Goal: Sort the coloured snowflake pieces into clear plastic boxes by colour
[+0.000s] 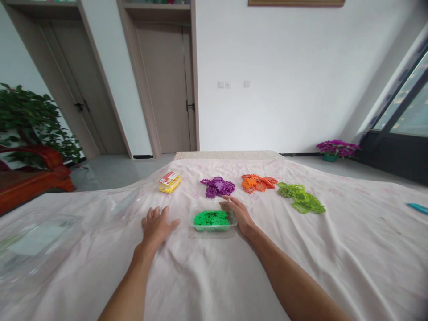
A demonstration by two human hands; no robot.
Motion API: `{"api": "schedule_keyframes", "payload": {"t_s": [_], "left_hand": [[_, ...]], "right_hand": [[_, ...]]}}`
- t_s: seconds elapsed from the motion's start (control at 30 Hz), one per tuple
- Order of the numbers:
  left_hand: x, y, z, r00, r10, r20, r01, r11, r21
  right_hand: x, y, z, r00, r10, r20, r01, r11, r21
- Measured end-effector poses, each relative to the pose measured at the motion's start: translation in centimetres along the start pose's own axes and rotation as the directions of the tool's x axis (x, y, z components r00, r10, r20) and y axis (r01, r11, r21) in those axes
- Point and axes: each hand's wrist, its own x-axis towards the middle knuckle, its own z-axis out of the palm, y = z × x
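Against right hand, clear tray of toothed green discs

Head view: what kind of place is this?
Probably a room in a home, maybe a bedroom: a wide surface under a pink sheet, two wooden interior doors, and a leafy potted plant beside red wooden furniture.

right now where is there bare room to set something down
Bare cloth: right of the right hand, nearer than the lime pile; also near side of the left hand. Crowded: far row, yellow packet to lime pile, and clear tubs at left.
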Motion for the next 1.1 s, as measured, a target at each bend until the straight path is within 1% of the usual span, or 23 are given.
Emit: {"api": "schedule_keyframes", "payload": {"t_s": [0.07,0.1,0.17,0.27,0.43,0.5,0.63,0.73,0.8,0.87,0.93,0.97,1.03,1.1], "left_hand": [[0.2,-1.1,-0.1,0.992,-0.032,0.119,0.025,0.998,0.059],[0.3,-1.3,-0.2,0.988,-0.030,0.154,0.019,0.997,0.071],[0.4,-1.5,-0.5,0.981,-0.029,0.191,0.013,0.996,0.085],[0.4,-1.3,-1.0,0.976,-0.032,0.214,0.011,0.995,0.097],[0.4,-1.4,-2.1,0.983,-0.006,0.185,-0.009,0.997,0.079],[0.6,-1.8,-2.5,0.981,-0.005,0.196,-0.002,0.999,0.035],[0.9,-2.8,-2.6,0.953,-0.028,0.303,0.081,0.983,-0.166],[0.9,-3.1,-3.0,0.930,0.043,0.365,0.073,0.952,-0.296],[0.8,-3.1,-3.9,0.918,0.104,0.382,0.045,0.931,-0.363],[0.6,-2.8,-5.5,0.903,0.160,0.398,0.048,0.884,-0.465],[0.1,-2.3,-7.6,0.878,0.244,0.412,0.085,0.767,-0.636],[-0.1,-1.9,-8.6,0.875,0.274,0.400,0.085,0.726,-0.682],[-0.7,-1.0,-10.4,0.882,0.320,0.346,0.045,0.674,-0.737],[-1.2,0.3,-11.5,0.893,0.351,0.280,-0.011,0.640,-0.768]], "right_hand": [[0.0,0.0,0.1,1.000,0.005,-0.015,-0.005,1.000,-0.002],[-0.1,-0.1,0.2,1.000,0.010,-0.025,-0.010,1.000,-0.002],[-0.1,-0.1,0.2,0.999,0.017,-0.039,-0.017,1.000,0.000],[0.0,0.0,0.2,0.999,0.019,-0.045,-0.018,1.000,0.002],[0.2,0.1,0.2,0.999,0.009,-0.043,-0.009,1.000,-0.012],[0.2,0.1,0.2,0.999,0.007,-0.047,-0.008,1.000,-0.019],[0.1,0.1,0.2,0.999,0.004,-0.047,-0.005,1.000,-0.024],[0.1,0.0,0.2,0.999,0.009,-0.050,-0.011,0.999,-0.032],[0.0,0.1,0.2,0.999,0.008,-0.048,-0.010,0.999,-0.041],[0.0,0.2,0.1,0.999,-0.002,-0.043,0.000,0.999,-0.055],[0.1,0.5,0.0,0.999,-0.013,-0.037,0.011,0.997,-0.072],[0.2,0.6,-0.1,0.999,-0.025,-0.043,0.021,0.996,-0.087],[0.3,0.5,-0.3,0.993,-0.089,-0.082,0.075,0.983,-0.167],[0.3,-0.4,-0.5,0.966,-0.216,-0.144,0.161,0.933,-0.322]]}}
